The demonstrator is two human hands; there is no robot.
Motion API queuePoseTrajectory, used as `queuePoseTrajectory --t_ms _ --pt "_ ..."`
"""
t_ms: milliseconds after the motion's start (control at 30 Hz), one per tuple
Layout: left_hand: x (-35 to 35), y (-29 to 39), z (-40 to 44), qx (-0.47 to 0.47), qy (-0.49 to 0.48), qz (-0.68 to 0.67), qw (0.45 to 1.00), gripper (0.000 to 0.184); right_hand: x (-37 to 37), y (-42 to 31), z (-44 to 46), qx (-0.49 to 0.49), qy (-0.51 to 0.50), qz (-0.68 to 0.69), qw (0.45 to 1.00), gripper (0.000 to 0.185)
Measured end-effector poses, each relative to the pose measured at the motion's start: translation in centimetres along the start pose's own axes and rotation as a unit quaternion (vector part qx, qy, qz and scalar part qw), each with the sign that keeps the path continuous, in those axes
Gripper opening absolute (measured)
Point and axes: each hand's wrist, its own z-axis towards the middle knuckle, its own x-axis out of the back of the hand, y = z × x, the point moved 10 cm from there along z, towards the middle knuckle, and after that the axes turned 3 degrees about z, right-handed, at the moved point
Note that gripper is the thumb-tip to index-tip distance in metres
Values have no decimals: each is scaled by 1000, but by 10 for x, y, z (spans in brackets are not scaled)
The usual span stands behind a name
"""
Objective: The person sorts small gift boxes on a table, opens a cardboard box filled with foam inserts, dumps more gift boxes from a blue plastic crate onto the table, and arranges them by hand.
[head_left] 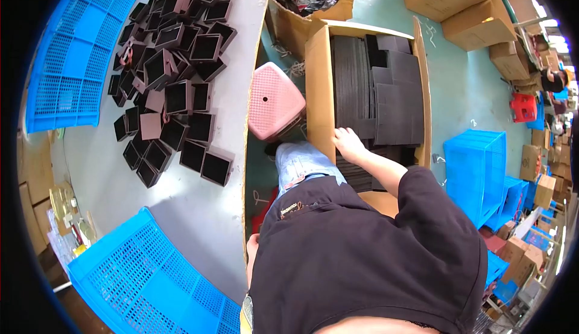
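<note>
Head view. My right hand (350,145) is at the side wall of the carton (319,86), by the black sheets (398,92) packed inside; fingers bunched, clamped on a sheet or not, cannot tell. Left hand (252,251) at the edge of the desk (208,219), fingers mostly hidden, state unclear. Risk: tight packing could bend a sheet or drag neighbours. Carton rim could snag me. Pink stool (274,98) crowds left; open floor (449,86) right.

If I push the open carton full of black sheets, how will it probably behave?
The carton is likely heavy for its size, because many black sheets are packed inside. Its walls may flex a little, being cardboard. Some sheets might shift, since their stacks look uneven.
</note>
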Motion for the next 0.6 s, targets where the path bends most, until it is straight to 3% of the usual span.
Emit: queuePoseTrajectory --t_ms 67,167,267,400,533,600 --pt "-3 -6 -6 20 -4 -56 998 41 8 -39 15 139 30 -86 986 23" --pt "-14 -22 -13 32 11 -70 997 42 -49 -51 25 219 -48 -158 961 24" --pt "-19 -12 -27 30 18 -45 998 41 -92 -18 16 70 -307 -209 926 26" --pt "-28 -22 -23 45 15 -54 997 43 -89 -11 3 109 -114 -223 962 25" --pt "-13 1 -23 52 6 -43 998 39 -102 -5 16 81 -286 -212 931 28" --pt "11 41 -36 39 17 -38 998 36 -103 -5 27 112 -232 -308 916 29"
